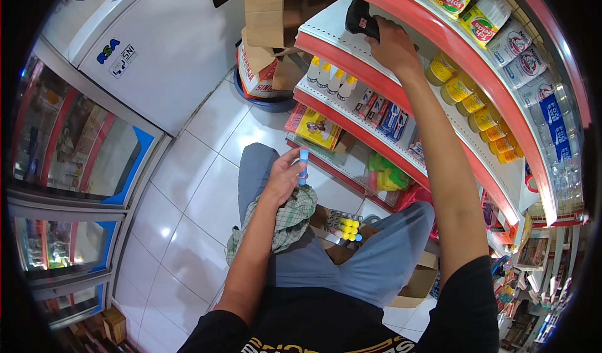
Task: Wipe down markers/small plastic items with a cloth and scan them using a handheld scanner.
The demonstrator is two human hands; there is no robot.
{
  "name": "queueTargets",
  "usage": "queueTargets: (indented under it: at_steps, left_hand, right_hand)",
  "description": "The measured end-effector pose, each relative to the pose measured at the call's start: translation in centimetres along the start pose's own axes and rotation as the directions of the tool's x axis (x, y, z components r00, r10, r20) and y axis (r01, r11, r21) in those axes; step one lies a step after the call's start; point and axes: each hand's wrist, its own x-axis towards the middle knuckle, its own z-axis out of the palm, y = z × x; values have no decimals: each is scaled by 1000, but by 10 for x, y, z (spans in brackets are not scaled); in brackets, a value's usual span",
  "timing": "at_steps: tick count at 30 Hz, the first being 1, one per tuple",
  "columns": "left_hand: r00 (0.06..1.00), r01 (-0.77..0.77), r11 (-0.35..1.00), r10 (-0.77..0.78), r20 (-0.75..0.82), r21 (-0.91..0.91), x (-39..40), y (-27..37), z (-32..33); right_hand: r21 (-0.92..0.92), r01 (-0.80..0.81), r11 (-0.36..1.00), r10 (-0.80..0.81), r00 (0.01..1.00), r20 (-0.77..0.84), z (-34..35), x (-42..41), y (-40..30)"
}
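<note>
My left hand (283, 178) holds a small light-blue stick-like tube (303, 164) upright between thumb and fingers, above my bent leg. A green checkered cloth (296, 212) lies over that leg, just under the hand. My right hand (392, 44) reaches to an upper shelf (329, 28) and has its fingers around a black object (358, 18) bearing a small red mark; its shape suggests a handheld device, but part is hidden by the hand. Between my legs stand several yellow-topped tubes (349, 229), beside a grey holder with round openings (335, 219).
White bottles with yellow caps (331, 81) and small boxes (392, 121) fill the shelf below. Yellow-labelled jars (456, 91) stand right of my forearm. A cardboard box (263, 14) rises behind a blue tub (268, 103). At left is a white freezer (164, 47).
</note>
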Motion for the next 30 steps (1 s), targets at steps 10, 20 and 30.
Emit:
queueTargets:
  at_steps: [10,20,30]
  left_hand:
    - [1000,-23,995,22,19,95,1,0,10]
    - [910,-415,703,314,271,578,-55,-18,97]
    - [844,-484,410,-13,536,773,-64,-60,149]
  right_hand:
    - [-122,4,993,-10,999,-48,14,-5,26]
    - [780,-109,616,-177,946,272,-50,-284,-53]
    - [700,-703,127,563,632,533,-59,-440,-24]
